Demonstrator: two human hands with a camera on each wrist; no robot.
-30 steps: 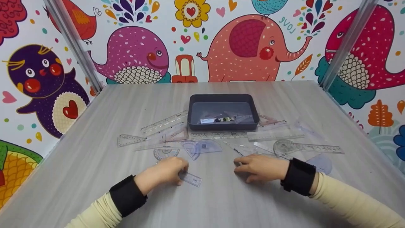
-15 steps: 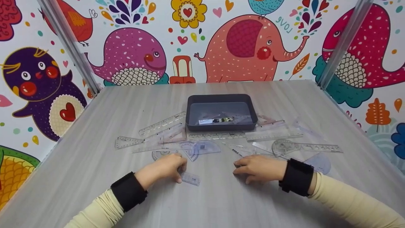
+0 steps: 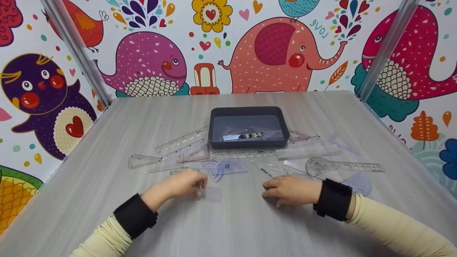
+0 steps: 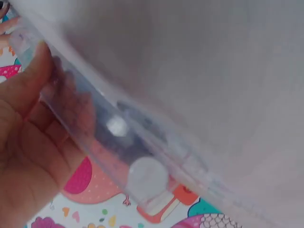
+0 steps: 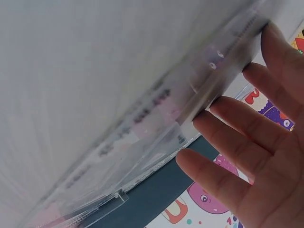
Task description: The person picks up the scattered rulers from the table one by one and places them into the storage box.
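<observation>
My left hand (image 3: 184, 184) pinches a clear plastic ruler (image 3: 212, 193), which sticks out to the right of the fingers above the near part of the table. Up close in the left wrist view, the thumb lies on one face of the ruler (image 4: 102, 137) and the fingers are behind it. My right hand (image 3: 294, 189) rests on the table with its fingers spread. Its fingertips (image 5: 204, 118) touch down beside a clear set square (image 3: 266, 170); the right wrist view shows nothing gripped. Blue protractors (image 3: 234, 166) lie between and beyond the hands.
A dark grey tray (image 3: 248, 144) stands at the middle back, with several clear pieces inside. Around its front lie rulers (image 3: 182, 140), a triangle (image 3: 142, 160), a ruler with a round protractor head (image 3: 360, 166) and another blue protractor (image 3: 358, 184). Patterned walls (image 3: 210, 46) enclose the table.
My left hand has risen slightly and shifted left with the ruler, which now looks blurred. It largely covers the round-edged protractor seen before. The right hand has stayed put.
</observation>
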